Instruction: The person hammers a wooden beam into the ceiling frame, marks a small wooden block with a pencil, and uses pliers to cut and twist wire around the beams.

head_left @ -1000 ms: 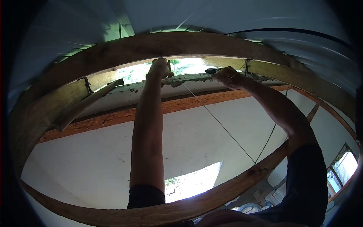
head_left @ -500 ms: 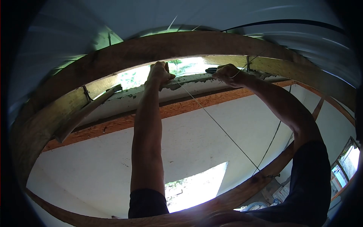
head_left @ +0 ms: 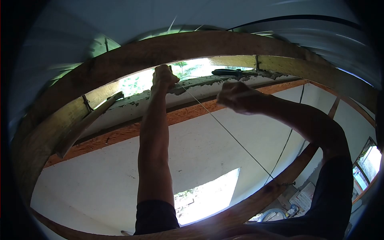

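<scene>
My left hand (head_left: 163,77) is raised to the top of the wall, beneath the curved-looking wooden beam, with its fingers closed. A thin cord (head_left: 230,134) runs taut from it, down and right to the lower timber. My right hand (head_left: 239,98) is in front of the wall, below the ledge. Its fingers look curled but are smeared by motion, so anything in them is unclear. Dark-handled pliers (head_left: 227,72) lie on the rough wall ledge (head_left: 202,82), just above the right hand and apart from it.
A hammer (head_left: 86,127) leans at the left, its head on the ledge. The wooden beam (head_left: 192,44) spans overhead below metal roofing (head_left: 120,16). A lower timber (head_left: 260,200) crosses in front of me. A second dark line (head_left: 285,148) hangs at the right.
My right hand has let go of the pliers, leaving them on the ledge, and moved down and slightly left. My left hand stays at the wall top. The view has shifted slightly.
</scene>
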Available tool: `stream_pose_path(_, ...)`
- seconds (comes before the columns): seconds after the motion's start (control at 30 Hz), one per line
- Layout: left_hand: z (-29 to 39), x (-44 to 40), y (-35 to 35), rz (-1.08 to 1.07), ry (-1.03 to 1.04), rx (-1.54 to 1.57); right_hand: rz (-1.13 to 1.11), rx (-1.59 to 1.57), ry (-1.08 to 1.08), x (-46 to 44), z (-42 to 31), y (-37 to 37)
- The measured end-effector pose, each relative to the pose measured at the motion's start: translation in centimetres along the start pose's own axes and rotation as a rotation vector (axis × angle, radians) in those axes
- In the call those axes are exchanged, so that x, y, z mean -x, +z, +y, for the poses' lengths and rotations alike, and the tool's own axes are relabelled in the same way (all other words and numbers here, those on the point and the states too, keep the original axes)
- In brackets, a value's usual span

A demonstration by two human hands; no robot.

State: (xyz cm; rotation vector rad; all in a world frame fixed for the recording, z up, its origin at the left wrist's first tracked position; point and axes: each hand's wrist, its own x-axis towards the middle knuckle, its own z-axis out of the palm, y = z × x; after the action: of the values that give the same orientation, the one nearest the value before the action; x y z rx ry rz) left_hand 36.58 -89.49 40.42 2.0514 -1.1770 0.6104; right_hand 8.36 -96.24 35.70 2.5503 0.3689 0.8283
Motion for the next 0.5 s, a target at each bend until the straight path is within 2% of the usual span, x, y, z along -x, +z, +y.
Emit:
stream_pose_path(0.1, -0.2, 0.0, 0.6, 0.003, -0.003, 0.006, -0.325, 0.017, 0.138, -1.9, -2.7, -0.1)
stream_pose_path(0.2, 0.3, -0.1, 0.3, 0.011, -0.012, -0.016, -0.033, 0.027, 0.029, -1.4, 0.2, 2.0)
stream_pose_path(0.23, 0.6, 0.3, 0.4, 0.007, -0.020, -0.033, -0.069, 0.105, 0.154, -2.0, 0.8, 1.2)
stream_pose_path(0.3, 1.1, 0.8, 0.4, 0.044, -0.036, -0.034, 0.033, -0.052, 0.270, -2.6, 2.4, -0.6)
stream_pose_path(0.37, 1.4, 0.8, 0.3, 0.037, -0.045, -0.055, 0.175, 0.097, 0.151, -4.2, 4.0, -0.7)
stream_pose_path(0.4, 1.6, 0.8, 0.3, 0.028, -0.064, -0.060, 0.220, 0.063, 0.200, -5.2, 4.1, -0.2)
stream_pose_path(0.5, 2.1, 1.0, 0.0, 0.016, -0.122, -0.056, 0.032, 0.066, 0.329, -8.2, 3.0, -1.8)
